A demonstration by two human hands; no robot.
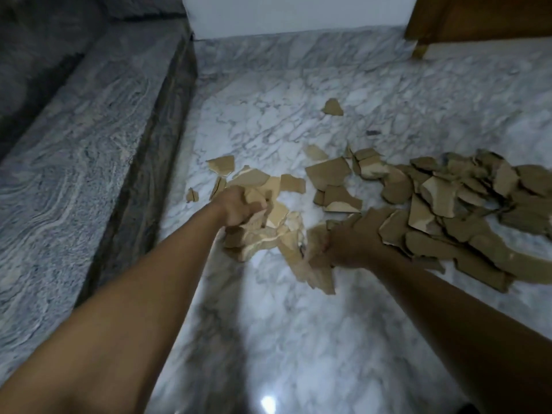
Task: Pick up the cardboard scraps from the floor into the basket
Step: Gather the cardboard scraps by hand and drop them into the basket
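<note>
Torn brown cardboard scraps lie scattered over the white marble floor. A big heap of scraps (466, 201) spreads to the right, and a smaller bunch (263, 231) sits in the middle. My left hand (239, 209) is closed around a handful of scraps from the smaller bunch. My right hand (343, 246) grips several scraps (318, 264) that hang down from it, at the near edge of the big heap. A lone scrap (332, 107) lies farther back. No basket is in view.
A raised grey granite ledge (77, 150) runs along the left with a dark vertical face. A white wall (298, 13) stands at the back. Wooden furniture with a leg (419, 50) occupies the back right. Bare marble floor (298, 339) lies between my arms.
</note>
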